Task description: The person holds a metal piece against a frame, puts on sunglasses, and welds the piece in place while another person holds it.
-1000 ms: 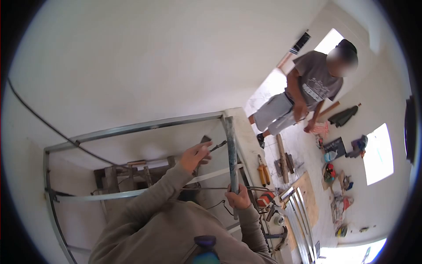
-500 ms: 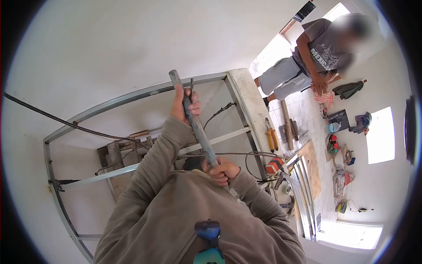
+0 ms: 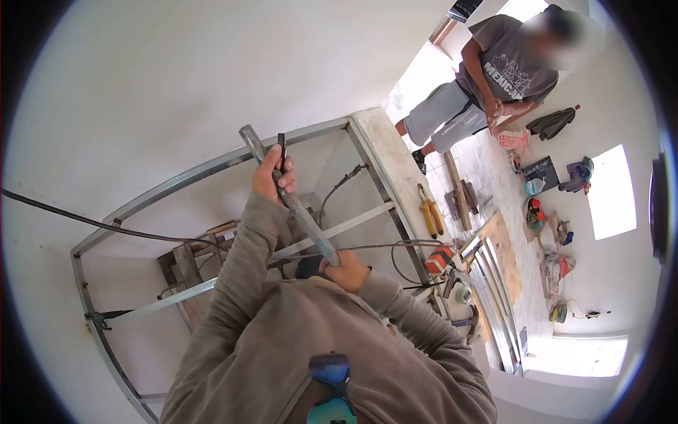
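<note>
A long grey pipe (image 3: 308, 225) slants across the middle of the view, its upper end in front of the metal frame (image 3: 233, 157). My left hand (image 3: 274, 177) is closed round its upper part, and a short dark flat bar (image 3: 282, 147) sticks up between the same fingers. Lower down, my right hand (image 3: 346, 271) is closed on the pipe's bottom end. Behind both hands, the frame's light crossbar (image 3: 360, 221) runs diagonally.
A ledge (image 3: 374, 134) at the frame's right bears yellow-handled pliers (image 3: 429, 212) and an orange tape measure (image 3: 439, 260). Metal strips (image 3: 494, 304) lie beyond. A dark cable (image 3: 85, 219) crosses the left. Another person (image 3: 487, 85) stands at the upper right.
The pipe and my left hand have shifted left and slightly down in view, and the pipe leans more. My right hand has moved slightly left. The other person and the room appear shifted too.
</note>
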`<move>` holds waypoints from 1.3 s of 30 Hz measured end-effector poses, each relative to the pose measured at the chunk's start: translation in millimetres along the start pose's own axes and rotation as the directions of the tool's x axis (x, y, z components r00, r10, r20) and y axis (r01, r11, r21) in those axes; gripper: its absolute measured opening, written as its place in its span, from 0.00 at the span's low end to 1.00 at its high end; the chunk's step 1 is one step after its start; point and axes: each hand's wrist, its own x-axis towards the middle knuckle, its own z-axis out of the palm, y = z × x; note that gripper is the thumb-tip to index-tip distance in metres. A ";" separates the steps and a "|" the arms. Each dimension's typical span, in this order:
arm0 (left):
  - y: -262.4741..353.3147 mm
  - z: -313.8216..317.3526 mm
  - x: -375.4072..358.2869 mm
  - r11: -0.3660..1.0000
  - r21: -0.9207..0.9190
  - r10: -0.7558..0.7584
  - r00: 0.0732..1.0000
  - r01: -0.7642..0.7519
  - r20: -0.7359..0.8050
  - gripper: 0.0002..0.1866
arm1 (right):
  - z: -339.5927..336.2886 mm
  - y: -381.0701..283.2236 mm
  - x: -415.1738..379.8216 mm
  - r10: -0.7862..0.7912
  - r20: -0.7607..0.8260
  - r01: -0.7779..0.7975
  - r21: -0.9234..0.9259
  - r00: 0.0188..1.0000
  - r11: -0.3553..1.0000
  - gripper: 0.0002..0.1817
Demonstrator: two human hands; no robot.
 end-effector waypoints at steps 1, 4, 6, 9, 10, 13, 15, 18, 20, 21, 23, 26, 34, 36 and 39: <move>0.1 5.8 -1.0 0.999 0.005 0.041 0.999 -0.041 -0.027 0.19 | -4.5 -1.1 2.1 -0.003 -0.051 0.000 -0.070 0.999 0.998 0.11; -6.2 25.3 -20.1 0.995 0.017 0.098 0.992 -0.097 -0.075 0.20 | -17.2 5.1 7.3 0.060 -0.334 -0.187 -0.362 0.941 0.913 0.12; -1.0 33.2 -30.3 0.992 0.003 0.125 0.992 -0.125 -0.014 0.21 | -24.6 5.4 10.0 0.080 -0.307 -0.204 -0.398 0.948 0.894 0.14; 8.3 41.4 -38.4 0.995 -0.019 0.095 0.970 -0.093 0.222 0.22 | -15.1 -15.3 -3.4 0.094 -0.220 -0.156 -0.283 0.971 0.947 0.17; 15.6 43.8 -40.1 0.997 -0.018 0.073 0.949 -0.071 0.308 0.22 | -12.3 -24.8 -9.1 0.089 -0.180 -0.128 -0.218 0.980 0.968 0.17; 20.4 48.5 -41.3 0.999 -0.028 0.037 0.913 -0.028 0.406 0.21 | -7.3 -29.1 -13.5 0.090 -0.157 -0.115 -0.160 0.983 0.980 0.18; 18.7 47.7 -40.1 1.000 -0.019 0.007 0.921 0.001 0.390 0.20 | -7.0 -23.5 -15.2 0.151 -0.070 -0.159 -0.127 0.986 0.979 0.18; 11.0 45.6 -38.0 0.999 0.009 -0.043 0.934 0.043 0.354 0.19 | -2.7 0.9 -16.6 0.147 0.042 -0.146 -0.016 0.988 0.989 0.18; 5.1 39.8 -29.4 0.997 0.006 -0.073 0.958 0.074 0.277 0.18 | -5.7 3.5 -15.1 0.219 0.208 -0.260 0.197 0.953 0.945 0.17; 0.9 35.8 -23.8 0.996 0.002 -0.089 0.967 0.091 0.239 0.18 | -10.5 -0.3 -15.2 0.282 0.348 -0.399 0.332 0.894 0.855 0.16; -4.3 20.0 -10.7 0.994 -0.035 -0.103 0.988 0.108 0.117 0.18 | -20.9 -3.9 -16.0 0.283 0.525 -0.551 0.473 0.803 0.687 0.14; -15.4 -4.2 9.7 0.994 -0.056 -0.093 0.995 0.091 -0.048 0.18 | -37.9 -3.1 -21.8 0.149 0.535 -0.491 0.582 0.832 0.648 0.17; -51.3 -94.2 69.3 0.800 -0.536 -0.387 0.914 0.269 -0.119 0.18 | -92.2 -72.8 -73.1 -0.240 0.116 -0.049 0.963 0.964 0.266 0.35; -61.6 -99.5 72.1 0.745 -0.606 -0.422 0.901 0.278 -0.105 0.19 | -88.4 -62.1 -71.4 -0.305 -0.011 0.143 0.899 0.952 0.414 0.36; -72.6 -85.2 72.4 0.702 -0.654 -0.452 0.886 0.282 -0.103 0.19 | -91.3 -58.6 -70.9 -0.338 -0.139 0.314 0.778 0.931 0.545 0.36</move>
